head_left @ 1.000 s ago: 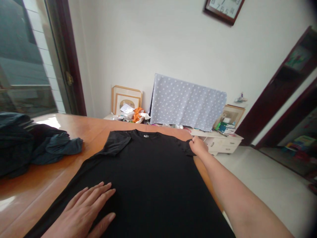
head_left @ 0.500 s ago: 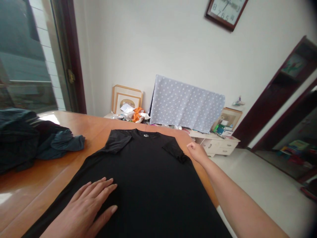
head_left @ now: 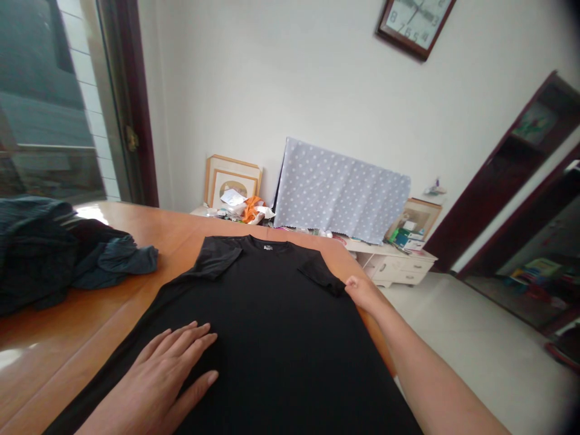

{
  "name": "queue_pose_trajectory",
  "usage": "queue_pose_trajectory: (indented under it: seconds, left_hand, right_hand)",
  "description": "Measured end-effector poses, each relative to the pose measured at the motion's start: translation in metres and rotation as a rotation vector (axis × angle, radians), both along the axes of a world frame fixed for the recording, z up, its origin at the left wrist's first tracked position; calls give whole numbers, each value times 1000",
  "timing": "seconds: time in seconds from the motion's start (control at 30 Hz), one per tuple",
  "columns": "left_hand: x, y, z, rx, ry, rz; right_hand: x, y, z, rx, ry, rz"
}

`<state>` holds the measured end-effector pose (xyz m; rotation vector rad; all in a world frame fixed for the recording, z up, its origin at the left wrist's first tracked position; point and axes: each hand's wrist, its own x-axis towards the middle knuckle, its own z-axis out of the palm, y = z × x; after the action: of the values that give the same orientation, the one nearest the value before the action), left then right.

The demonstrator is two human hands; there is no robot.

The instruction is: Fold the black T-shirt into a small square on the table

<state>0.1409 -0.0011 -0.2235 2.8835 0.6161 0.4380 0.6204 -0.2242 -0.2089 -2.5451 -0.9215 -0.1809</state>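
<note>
A black short-sleeved T-shirt (head_left: pixel 272 338) lies spread out on the wooden table (head_left: pixel 176 232), its collar at the far end and its hem out of view below. My left hand (head_left: pixel 167 368) rests flat on the shirt's body, left of the middle, fingers stretched and thumb apart. At the right sleeve's outer edge, my right hand (head_left: pixel 360 294) is closed, with the cuff corner at its curled fingers. The fingertips are mostly hidden.
Dark crumpled clothes (head_left: pixel 104 260) lie on the table's left side. Beyond the far edge are a white cabinet (head_left: pixel 401 266), a grey polka-dot cloth (head_left: pixel 339 190) draped over something, and framed pictures (head_left: pixel 233 181). The table's right edge runs beneath my right forearm.
My right hand has come down and slightly nearer to me, from beside the sleeve to its cuff corner. My left hand stays flat on the shirt.
</note>
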Motion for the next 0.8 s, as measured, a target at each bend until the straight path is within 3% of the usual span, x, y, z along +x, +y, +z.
queue_pose_trajectory:
  seconds: [0.23, 0.43, 0.8]
  left_hand:
    - [-2, 0, -1, 9, -14, -4]
    - [0, 0, 1, 19, 0, -9]
    - [-2, -8, 12, 16, 45, 10]
  right_hand:
    - [-1, -4, 11, -50, -91, -5]
    - [-13, 0, 13, -127, -121, 154]
    - [-22, 14, 16, -129, -128, 251]
